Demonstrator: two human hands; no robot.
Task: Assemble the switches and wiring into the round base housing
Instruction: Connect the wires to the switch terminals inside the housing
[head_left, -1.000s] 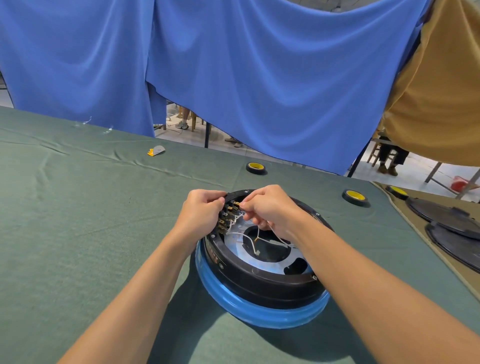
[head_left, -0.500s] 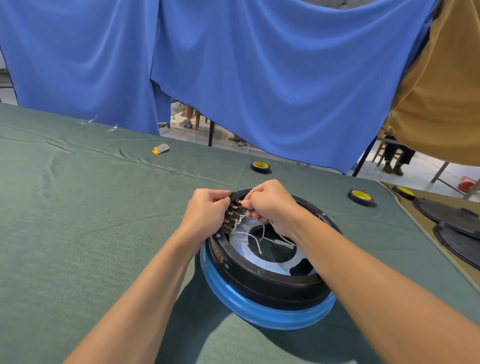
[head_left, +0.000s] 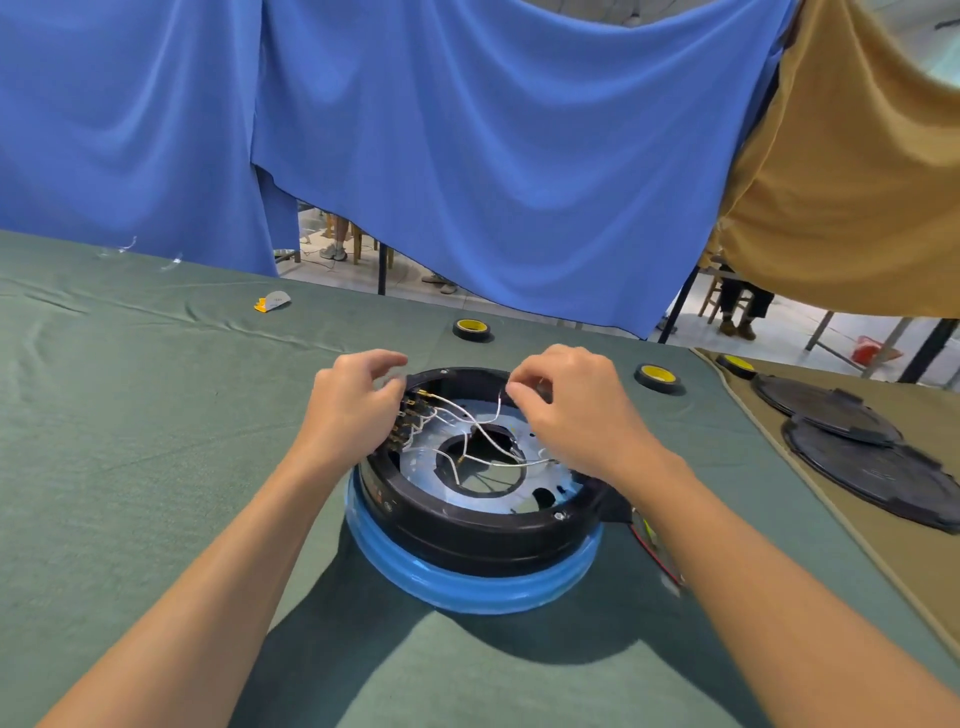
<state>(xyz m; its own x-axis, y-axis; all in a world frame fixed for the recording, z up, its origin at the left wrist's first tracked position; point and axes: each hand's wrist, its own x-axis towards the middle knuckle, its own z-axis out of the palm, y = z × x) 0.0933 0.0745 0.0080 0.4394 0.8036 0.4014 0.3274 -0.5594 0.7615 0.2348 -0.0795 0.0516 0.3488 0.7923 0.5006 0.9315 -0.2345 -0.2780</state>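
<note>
Hands at round base housing (head_left: 467, 525): left hand (head_left: 356, 410) loosely curled, right hand (head_left: 571, 410) pinching white wire (head_left: 497, 408)

Bench (head_left: 156, 467), green cloth. Round base housing (head_left: 467, 535) on blue ring (head_left: 467, 587) below both grips. Tape roll (head_left: 471, 328) beyond left grip (head_left: 353, 410); second tape roll (head_left: 658, 376) just beside right grip (head_left: 571, 410); black discs (head_left: 862, 467) further right, on tan cloth (head_left: 831, 545).

This is a makeshift assembly workshop. The table (head_left: 130, 467) is draped in dark green cloth, with big blue fabric sheets (head_left: 467, 156) and a mustard-yellow cloth (head_left: 857, 208) hung behind it as screens. Black tape rolls with yellow cores (head_left: 657, 376) lie near a round black plastic housing on a blue ring (head_left: 467, 525), which has thin white wires (head_left: 485, 434) loose inside. Flat black round covers (head_left: 878, 473) are stacked on a neighbouring tan-covered table (head_left: 909, 571).
</note>
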